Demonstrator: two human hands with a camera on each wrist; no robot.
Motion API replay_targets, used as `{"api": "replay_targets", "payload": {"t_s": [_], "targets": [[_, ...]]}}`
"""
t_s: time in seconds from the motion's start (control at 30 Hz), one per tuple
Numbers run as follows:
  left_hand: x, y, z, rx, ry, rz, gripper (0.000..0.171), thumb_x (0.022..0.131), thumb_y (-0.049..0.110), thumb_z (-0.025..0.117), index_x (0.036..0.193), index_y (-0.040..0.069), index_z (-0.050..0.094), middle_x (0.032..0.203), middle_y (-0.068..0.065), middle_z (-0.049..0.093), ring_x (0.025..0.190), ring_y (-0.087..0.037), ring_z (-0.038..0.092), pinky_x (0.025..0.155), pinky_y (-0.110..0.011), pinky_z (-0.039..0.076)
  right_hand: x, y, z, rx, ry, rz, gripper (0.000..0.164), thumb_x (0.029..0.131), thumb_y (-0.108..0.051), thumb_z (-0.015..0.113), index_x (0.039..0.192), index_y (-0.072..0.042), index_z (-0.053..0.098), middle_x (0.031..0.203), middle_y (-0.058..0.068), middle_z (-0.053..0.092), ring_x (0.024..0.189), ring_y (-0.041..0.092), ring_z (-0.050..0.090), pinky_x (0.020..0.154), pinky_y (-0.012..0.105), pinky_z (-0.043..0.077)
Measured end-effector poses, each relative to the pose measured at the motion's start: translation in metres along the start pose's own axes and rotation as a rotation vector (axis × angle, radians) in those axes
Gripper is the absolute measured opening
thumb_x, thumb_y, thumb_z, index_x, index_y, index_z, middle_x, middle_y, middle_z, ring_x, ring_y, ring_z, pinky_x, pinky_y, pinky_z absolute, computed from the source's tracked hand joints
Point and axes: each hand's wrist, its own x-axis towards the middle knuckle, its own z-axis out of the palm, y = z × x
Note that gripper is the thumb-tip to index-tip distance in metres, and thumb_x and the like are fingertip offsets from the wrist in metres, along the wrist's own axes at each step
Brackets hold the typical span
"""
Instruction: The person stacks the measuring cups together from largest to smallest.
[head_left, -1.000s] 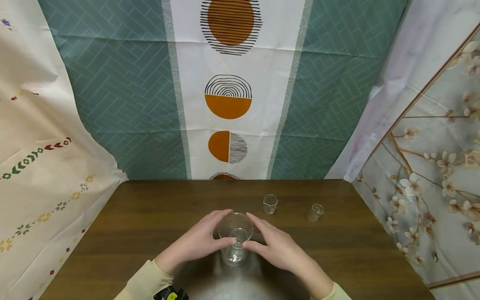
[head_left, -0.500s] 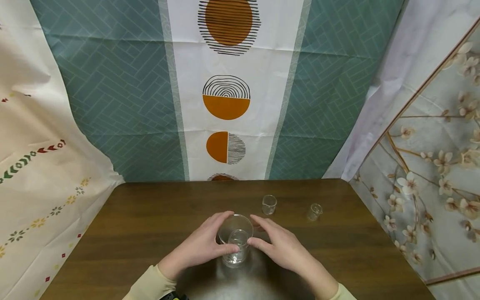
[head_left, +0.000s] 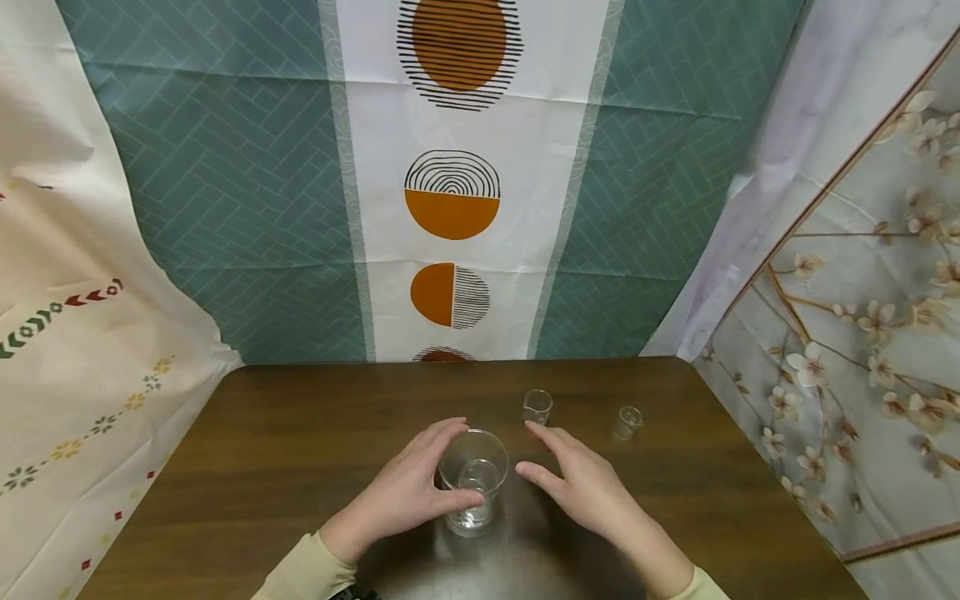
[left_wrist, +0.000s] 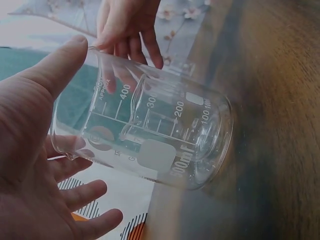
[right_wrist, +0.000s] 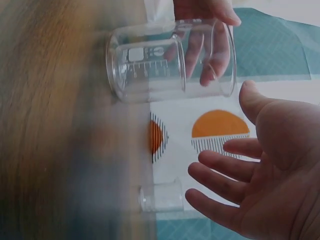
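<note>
A large clear glass beaker (head_left: 491,450) stands upright near the table's front, with white graduations and a smaller beaker (right_wrist: 150,70) nested inside it. My left hand (head_left: 408,487) grips the large beaker around its upper left side, thumb at the rim in the left wrist view and the other fingers spread behind the glass. To the right of it, my right hand (head_left: 585,487) is apart from the glass, fingers spread and holding nothing. In the head view its fingertips overlap the base of a small beaker (head_left: 537,403) farther back.
Another tiny beaker (head_left: 627,423) stands farther right on the brown wooden table (head_left: 322,417). A patterned green and white cloth (head_left: 292,208) hangs behind the table. Light printed cloths hang along the left and right sides.
My right hand has moved away from the large beaker, to the right, and its fingers have spread off the glass. My left hand stays at the beaker, which stays in place.
</note>
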Motion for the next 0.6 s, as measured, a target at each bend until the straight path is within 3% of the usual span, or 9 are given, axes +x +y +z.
{"api": "replay_targets", "payload": {"t_s": [0.27,0.6], "targets": [[0.001,0.001,0.0,0.024,0.011,0.01,0.097,0.088,0.063,0.089,0.163,0.015,0.05,0.168,-0.003,0.048,0.153,-0.031,0.047,0.116,-0.062,0.045,0.002,0.013,-0.004,-0.06,0.045,0.013,0.073,0.104,-0.062,0.069,0.162,-0.02,0.056,0.15,0.001,0.065,0.14,0.028,0.062,0.105,0.062,0.052],[-0.001,0.002,0.004,0.025,0.015,-0.005,0.097,0.087,0.067,0.087,0.162,0.017,0.05,0.167,-0.003,0.048,0.152,-0.031,0.048,0.115,-0.063,0.046,0.008,0.029,-0.009,-0.117,0.105,0.002,0.074,0.104,-0.052,0.075,0.163,-0.014,0.054,0.16,0.011,0.056,0.148,0.038,0.054,0.107,0.069,0.049]]}}
